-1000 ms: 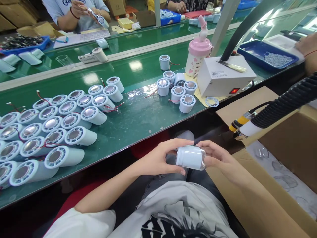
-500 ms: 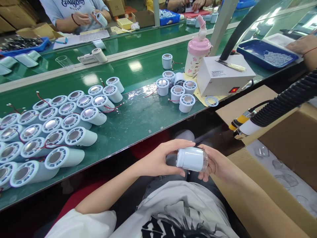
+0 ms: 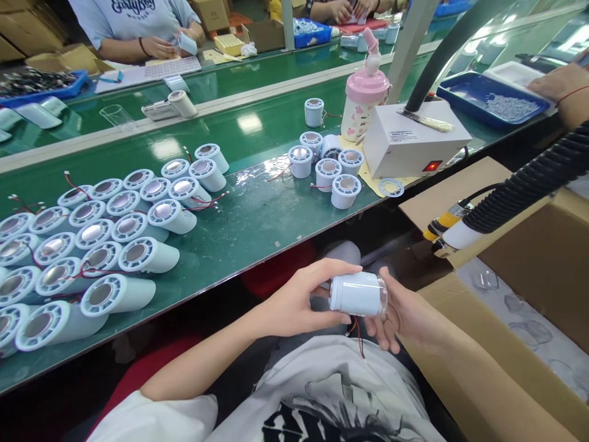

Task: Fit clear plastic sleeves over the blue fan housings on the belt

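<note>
My left hand [image 3: 313,298] is closed round a light blue cylindrical housing [image 3: 352,293], which lies on its side above my lap. A clear plastic cup [image 3: 383,296] covers the housing's right part. Red and black wires [image 3: 358,334] hang beneath it. At the cup's end is my right hand [image 3: 400,310], fingers stretched out and spread; whether the palm touches the cup I cannot tell. Several similar blue housings [image 3: 150,255] with round metal discs stand in rows on the green bench [image 3: 248,227], and a smaller group [image 3: 346,191] stands farther right.
A white box with a red switch [image 3: 414,138] stands beside a pink-lided bottle [image 3: 365,92]. A flat blue ring [image 3: 391,187] lies near the bench edge. To my right are an open carton [image 3: 460,344] with clear cups and a black ribbed hose [image 3: 529,184]. Co-workers' hands [image 3: 161,48] work opposite.
My right hand's fingers have opened away from the clear cup and spread downward. The wires now show below the housing. My left hand keeps its hold, almost in the same place.
</note>
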Motion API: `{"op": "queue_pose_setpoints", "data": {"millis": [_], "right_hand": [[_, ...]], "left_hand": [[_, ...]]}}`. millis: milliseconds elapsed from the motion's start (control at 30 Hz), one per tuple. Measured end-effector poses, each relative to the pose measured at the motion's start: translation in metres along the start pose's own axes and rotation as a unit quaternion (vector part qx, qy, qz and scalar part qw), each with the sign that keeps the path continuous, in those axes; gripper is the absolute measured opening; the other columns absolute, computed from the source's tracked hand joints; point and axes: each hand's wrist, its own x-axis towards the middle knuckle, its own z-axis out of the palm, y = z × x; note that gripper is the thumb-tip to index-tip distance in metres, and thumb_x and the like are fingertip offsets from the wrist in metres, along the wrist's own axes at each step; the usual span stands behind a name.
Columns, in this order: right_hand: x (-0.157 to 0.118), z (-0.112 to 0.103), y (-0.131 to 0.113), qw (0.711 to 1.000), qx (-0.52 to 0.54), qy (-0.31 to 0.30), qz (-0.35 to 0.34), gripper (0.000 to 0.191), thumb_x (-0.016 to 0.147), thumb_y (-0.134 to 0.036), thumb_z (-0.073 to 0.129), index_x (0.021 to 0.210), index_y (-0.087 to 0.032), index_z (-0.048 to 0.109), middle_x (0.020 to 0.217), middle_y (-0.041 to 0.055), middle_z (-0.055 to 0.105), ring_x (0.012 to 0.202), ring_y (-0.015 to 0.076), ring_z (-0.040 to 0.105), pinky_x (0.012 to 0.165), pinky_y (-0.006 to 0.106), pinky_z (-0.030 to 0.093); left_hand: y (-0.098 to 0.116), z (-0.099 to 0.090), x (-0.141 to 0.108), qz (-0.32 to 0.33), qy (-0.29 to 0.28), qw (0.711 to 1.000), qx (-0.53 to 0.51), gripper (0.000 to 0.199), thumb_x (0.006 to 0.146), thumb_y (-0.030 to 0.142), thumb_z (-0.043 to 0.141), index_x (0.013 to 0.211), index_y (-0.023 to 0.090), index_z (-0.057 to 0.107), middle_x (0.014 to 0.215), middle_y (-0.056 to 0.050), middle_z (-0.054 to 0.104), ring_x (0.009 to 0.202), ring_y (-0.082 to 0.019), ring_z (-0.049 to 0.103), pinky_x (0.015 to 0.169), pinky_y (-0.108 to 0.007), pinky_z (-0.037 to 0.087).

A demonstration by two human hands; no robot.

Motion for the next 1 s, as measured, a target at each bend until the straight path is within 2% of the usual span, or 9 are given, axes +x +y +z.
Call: {"op": "queue_pose_setpoints", "data": {"millis": [100, 200, 267, 300, 433, 500, 600, 833, 1000], "right_hand": [[-0.004, -0.005, 0.003, 0.963, -0.169, 0.075, -0.194, 0.073, 0.083, -0.079, 0.037, 0.118, -0.017, 0.055, 0.098, 0.0124, 0.069, 0.078, 0.0217, 0.07, 0.064, 0.03, 0.06], [-0.01, -0.01, 0.004, 0.831, -0.373, 0.116, -0.397, 0.065, 0.084, -0.047, 0.068, 0.14, -0.03, 0.039, 0.149, 0.0104, 0.039, 0.129, 0.0299, 0.047, 0.105, 0.047, 0.044], [-0.011, -0.012, 0.005, 0.758, -0.448, 0.104, -0.463, 0.059, 0.086, -0.021, 0.069, 0.137, -0.038, 0.044, 0.152, 0.0042, 0.036, 0.135, 0.0286, 0.041, 0.11, 0.049, 0.038], [-0.012, -0.012, 0.006, 0.752, -0.452, 0.1, -0.468, 0.057, 0.086, -0.015, 0.067, 0.133, -0.039, 0.048, 0.149, 0.003, 0.041, 0.133, 0.0277, 0.043, 0.109, 0.047, 0.04], [-0.01, -0.008, 0.01, 0.897, -0.265, 0.064, -0.347, 0.05, 0.087, -0.027, 0.068, 0.133, -0.037, 0.051, 0.13, 0.0037, 0.06, 0.113, 0.0246, 0.061, 0.09, 0.037, 0.056], [-0.01, -0.007, 0.011, 0.94, -0.169, 0.035, -0.295, 0.048, 0.088, -0.032, 0.067, 0.132, -0.039, 0.052, 0.119, 0.0011, 0.067, 0.096, 0.0204, 0.067, 0.078, 0.03, 0.059], [-0.013, -0.009, 0.013, 0.947, -0.169, 0.052, -0.269, 0.048, 0.083, -0.027, 0.073, 0.127, -0.04, 0.058, 0.11, -0.0019, 0.069, 0.077, 0.015, 0.067, 0.073, 0.027, 0.058], [-0.01, -0.008, 0.016, 0.943, -0.211, 0.108, -0.233, 0.049, 0.076, -0.013, 0.068, 0.121, -0.031, 0.066, 0.097, -0.0018, 0.073, 0.078, 0.0179, 0.066, 0.076, 0.03, 0.055], [-0.001, -0.023, 0.019, 0.949, -0.195, 0.113, -0.221, 0.045, 0.075, -0.036, 0.074, 0.117, -0.024, 0.069, 0.097, 0.0017, 0.075, 0.085, 0.0233, 0.069, 0.077, 0.035, 0.057]], "left_hand": [[0.004, -0.001, 0.0, -0.058, -0.002, 0.998, -0.029, 0.064, 0.076, 0.03, 0.075, 0.134, 0.025, 0.049, 0.124, -0.01, 0.057, 0.106, -0.023, 0.061, 0.087, -0.034, 0.056], [0.006, -0.003, 0.0, -0.096, -0.004, 0.993, -0.071, 0.064, 0.077, 0.033, 0.074, 0.135, 0.025, 0.046, 0.115, -0.008, 0.06, 0.094, -0.019, 0.064, 0.078, -0.03, 0.057], [0.007, -0.005, 0.0, -0.118, -0.011, 0.989, -0.086, 0.064, 0.079, 0.036, 0.072, 0.136, 0.025, 0.045, 0.107, -0.006, 0.063, 0.081, -0.016, 0.065, 0.068, -0.027, 0.056], [0.007, -0.005, 0.0, -0.125, -0.021, 0.988, -0.086, 0.066, 0.079, 0.038, 0.072, 0.137, 0.025, 0.044, 0.104, -0.006, 0.064, 0.076, -0.015, 0.065, 0.065, -0.025, 0.055], [0.009, -0.006, -0.001, -0.09, -0.036, 0.993, -0.066, 0.076, 0.07, 0.032, 0.08, 0.138, 0.025, 0.047, 0.123, -0.01, 0.06, 0.1, -0.023, 0.065, 0.083, -0.033, 0.056], [0.009, -0.005, -0.002, -0.071, -0.041, 0.993, -0.079, 0.075, 0.07, 0.026, 0.08, 0.139, 0.026, 0.048, 0.133, -0.011, 0.055, 0.113, -0.026, 0.06, 0.096, -0.038, 0.051], [0.007, -0.005, -0.003, -0.095, -0.051, 0.986, -0.125, 0.076, 0.074, 0.021, 0.076, 0.143, 0.026, 0.042, 0.135, -0.011, 0.056, 0.114, -0.026, 0.061, 0.097, -0.041, 0.051], [-0.011, 0.001, 0.001, -0.161, -0.069, 0.963, -0.206, 0.088, 0.068, 0.019, 0.082, 0.144, 0.027, 0.039, 0.127, -0.009, 0.062, 0.104, -0.022, 0.065, 0.091, -0.035, 0.052], [-0.013, -0.007, 0.013, -0.238, -0.043, 0.952, -0.19, 0.061, 0.076, 0.032, 0.074, 0.131, 0.022, 0.053, 0.099, -0.004, 0.069, 0.064, -0.01, 0.062, 0.053, -0.017, 0.049]]}}
